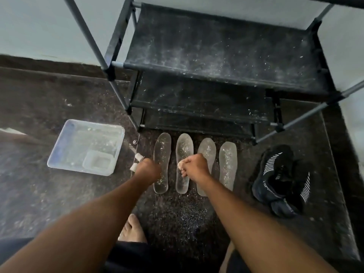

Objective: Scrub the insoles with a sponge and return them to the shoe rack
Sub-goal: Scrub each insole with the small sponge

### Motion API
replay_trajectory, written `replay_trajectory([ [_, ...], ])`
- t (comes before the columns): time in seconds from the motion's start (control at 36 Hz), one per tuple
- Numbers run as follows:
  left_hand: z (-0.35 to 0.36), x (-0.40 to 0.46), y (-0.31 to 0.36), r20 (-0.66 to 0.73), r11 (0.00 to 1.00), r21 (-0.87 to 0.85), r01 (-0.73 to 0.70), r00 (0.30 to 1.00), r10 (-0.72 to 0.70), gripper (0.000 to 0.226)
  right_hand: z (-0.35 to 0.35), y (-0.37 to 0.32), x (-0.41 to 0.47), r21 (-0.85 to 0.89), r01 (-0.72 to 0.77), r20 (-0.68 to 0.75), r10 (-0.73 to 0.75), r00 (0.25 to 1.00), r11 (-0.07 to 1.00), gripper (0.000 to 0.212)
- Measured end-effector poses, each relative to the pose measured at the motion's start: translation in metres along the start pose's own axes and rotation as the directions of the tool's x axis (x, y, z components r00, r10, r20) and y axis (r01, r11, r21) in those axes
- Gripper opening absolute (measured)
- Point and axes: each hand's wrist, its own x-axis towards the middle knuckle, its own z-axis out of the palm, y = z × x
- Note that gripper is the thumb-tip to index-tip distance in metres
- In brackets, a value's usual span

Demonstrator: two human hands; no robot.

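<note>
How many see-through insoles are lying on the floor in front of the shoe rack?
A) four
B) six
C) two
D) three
A: four clear insoles lie side by side on the floor: the first insole, the second insole, the third insole and the fourth insole, all just before the shoe rack.

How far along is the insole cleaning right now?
Early on. All four insoles lie on the floor before the shoe rack, speckled with grit, none returned. The right hand grips a sponge over the second insole; the left hand is at the first.
</note>
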Motion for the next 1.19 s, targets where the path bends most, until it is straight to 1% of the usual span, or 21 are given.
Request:
replay_trajectory([
  [0.06, 0.001, 0.005, -0.008, 0.001, 0.996, -0.077, 0.047, 0.999, -0.047, 0.033, 0.006, 0.004, 0.005, 0.016, -0.018, 0.013, 0.018, 1.000, 1.000, 0.012],
  [0.17, 0.010, 0.022, -0.021, 0.001, 0.990, -0.102, 0.100, 0.995, -0.100, 0.035, 0.019, 0.009, 0.017, 0.013, -0.075, 0.018, 0.075, 0.997, 0.997, 0.013],
  [0.25, 0.016, 0.034, -0.022, 0.000, 0.980, -0.131, 0.149, 0.989, -0.150, 0.032, 0.027, 0.012, 0.024, -0.035, -0.081, 0.036, 0.082, 0.996, 0.996, 0.017],
  [0.33, 0.024, 0.046, -0.024, 0.015, 0.975, -0.146, 0.168, 0.986, -0.168, 0.030, 0.044, 0.016, 0.039, 0.026, -0.167, 0.033, 0.166, 0.985, 0.986, 0.017],
  [0.42, 0.032, 0.052, -0.023, -0.003, 0.979, -0.113, 0.168, 0.986, -0.170, 0.026, 0.058, 0.017, 0.049, 0.012, -0.170, 0.008, 0.170, 0.985, 0.985, 0.010],
  [0.5, 0.039, 0.064, -0.025, -0.009, 0.968, -0.144, 0.206, 0.978, -0.210, 0.027, 0.071, 0.015, 0.059, 0.013, -0.150, -0.013, 0.150, 0.989, 0.989, 0.012],
  [0.56, 0.040, 0.070, -0.025, 0.033, 0.948, -0.212, 0.238, 0.971, -0.237, 0.031, 0.079, 0.015, 0.064, 0.029, -0.155, -0.017, 0.155, 0.988, 0.988, 0.012],
  [0.61, 0.046, 0.087, -0.037, 0.066, 0.921, -0.285, 0.267, 0.964, -0.259, 0.048, 0.083, 0.015, 0.068, 0.017, -0.160, -0.030, 0.161, 0.987, 0.987, 0.014],
  [0.64, 0.051, 0.098, -0.046, 0.052, 0.912, -0.308, 0.271, 0.962, -0.268, 0.058, 0.084, 0.015, 0.069, 0.017, -0.164, -0.039, 0.165, 0.986, 0.986, 0.015],
  [0.67, 0.050, 0.098, -0.046, 0.044, 0.903, -0.331, 0.275, 0.960, -0.277, 0.064, 0.084, 0.015, 0.071, 0.015, -0.167, -0.038, 0.167, 0.985, 0.986, 0.017],
  [0.69, 0.045, 0.088, -0.038, 0.045, 0.892, -0.349, 0.288, 0.956, -0.291, 0.063, 0.085, 0.015, 0.073, 0.014, -0.171, -0.015, 0.171, 0.985, 0.985, 0.020],
  [0.72, 0.041, 0.079, -0.031, 0.045, 0.890, -0.354, 0.289, 0.955, -0.292, 0.058, 0.084, 0.017, 0.075, 0.017, -0.181, 0.018, 0.180, 0.983, 0.983, 0.021],
  [0.78, 0.041, 0.075, -0.026, 0.070, 0.867, -0.400, 0.297, 0.953, -0.295, 0.049, 0.085, 0.017, 0.076, 0.061, -0.204, 0.054, 0.201, 0.978, 0.977, 0.019],
  [0.86, 0.043, 0.070, -0.024, 0.091, 0.802, -0.516, 0.301, 0.950, -0.298, 0.052, 0.083, 0.012, 0.069, 0.205, -0.260, 0.051, 0.255, 0.966, 0.944, 0.015],
  [0.89, 0.045, 0.073, -0.027, 0.102, 0.783, -0.537, 0.314, 0.946, -0.309, 0.055, 0.081, 0.010, 0.065, 0.227, -0.258, 0.043, 0.254, 0.966, 0.939, 0.012],
  [0.92, 0.045, 0.073, -0.029, 0.118, 0.764, -0.556, 0.327, 0.941, -0.317, 0.057, 0.080, 0.010, 0.062, 0.229, -0.240, 0.038, 0.237, 0.971, 0.944, 0.011],
  [1.0, 0.049, 0.075, -0.041, 0.130, 0.705, -0.614, 0.356, 0.926, -0.354, 0.060, 0.071, 0.009, 0.050, 0.250, -0.216, 0.064, 0.207, 0.976, 0.944, 0.017],
  [1.08, 0.039, 0.056, -0.030, 0.153, 0.644, -0.673, 0.363, 0.921, -0.359, 0.061, 0.060, 0.006, 0.037, 0.281, -0.185, 0.071, 0.172, 0.982, 0.942, 0.022],
  [1.19, 0.028, 0.021, 0.000, 0.172, 0.635, -0.696, 0.336, 0.936, -0.307, 0.060, 0.035, -0.008, 0.011, 0.297, -0.122, 0.059, 0.110, 0.992, 0.947, 0.017],
])
